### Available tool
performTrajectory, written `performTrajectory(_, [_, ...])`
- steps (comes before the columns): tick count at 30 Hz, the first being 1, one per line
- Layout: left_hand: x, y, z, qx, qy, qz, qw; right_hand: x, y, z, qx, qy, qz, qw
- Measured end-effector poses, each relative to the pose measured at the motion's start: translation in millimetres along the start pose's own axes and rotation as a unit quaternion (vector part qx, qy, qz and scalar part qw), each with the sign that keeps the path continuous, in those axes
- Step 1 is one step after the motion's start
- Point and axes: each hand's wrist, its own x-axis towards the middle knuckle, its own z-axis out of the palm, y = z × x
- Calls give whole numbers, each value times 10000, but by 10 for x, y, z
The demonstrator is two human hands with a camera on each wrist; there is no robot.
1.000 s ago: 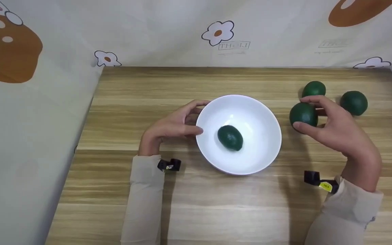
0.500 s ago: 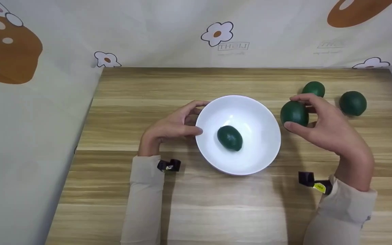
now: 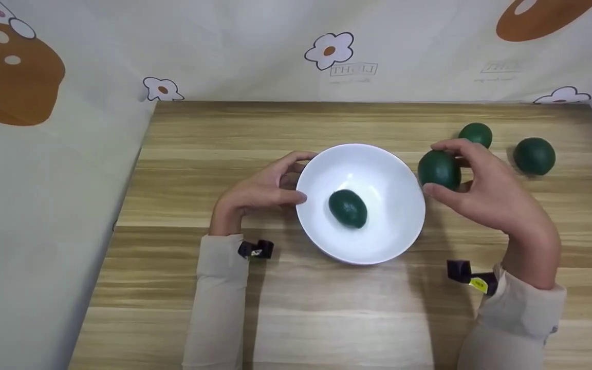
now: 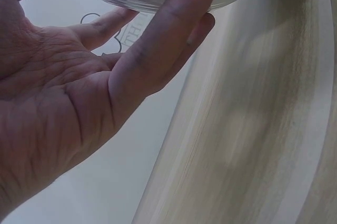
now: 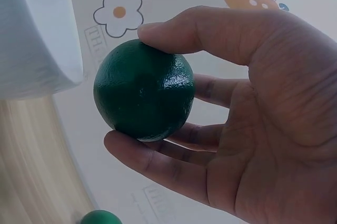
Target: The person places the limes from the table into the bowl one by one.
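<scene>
1. A glossy dark-green round fruit point(image 3: 439, 169), pinched between thumb and fingers of my right hand point(image 3: 496, 190): the carrying step, I judge.
2. Just left of those fingertips, a smooth white round bowl point(image 3: 386, 226) holding a dark-green oval fruit point(image 3: 348, 208). Next calls for crossing over it, then loosening.
3. My left hand point(image 3: 265, 187) grips its left side.
4. Beyond my right fingers: a small green ball point(image 3: 477, 132), a larger green ball point(image 3: 534, 156).

Smooth glossy bowl point(image 3: 386, 221); shiny pebbled fruit point(image 5: 143, 91); wood-grained tabletop point(image 3: 337, 318).
</scene>
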Motion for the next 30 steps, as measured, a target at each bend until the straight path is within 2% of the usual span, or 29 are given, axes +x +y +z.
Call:
performTrajectory(9, [-3, -1, 5, -103, 19, -29, 9999, 24, -32, 37, 277, -134, -18, 9995])
performTrajectory(30, [6, -4, 1, -89, -31, -3, 10000, 117, -51, 149, 494, -283, -156, 9983])
